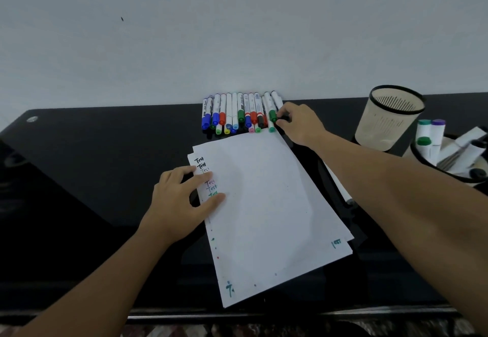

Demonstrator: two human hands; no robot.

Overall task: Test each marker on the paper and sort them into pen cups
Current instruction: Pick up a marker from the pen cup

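1. The left hand [182, 196] lies flat with its fingers spread and straight, pressing the left edge of the paper [266, 212] onto the dark table [87, 167]. It holds nothing. The sheets are thin, limp and loosely stacked, and would likely slide on the glossy top without that pressure.
2. Beyond the fingertips of the left hand, against the wall, lies the row of markers [237, 115], side by side and touching, caps toward the person. They look light, stiff and smooth, so they probably roll easily.
3. The right hand [298, 122] rests at the right end of that row, its fingers curled round a black-capped marker [277, 103], just beside a green-capped one [272, 115]. The grip sits near the cap. A hold on the barrel, with the cap pulled off separately, seems the safer way.
4. To the right of the right hand stands a beige pen cup [390, 117], with no markers showing above its rim.
5. Further right, a second cup [422, 161] holds several markers; its rim is only partly in view.
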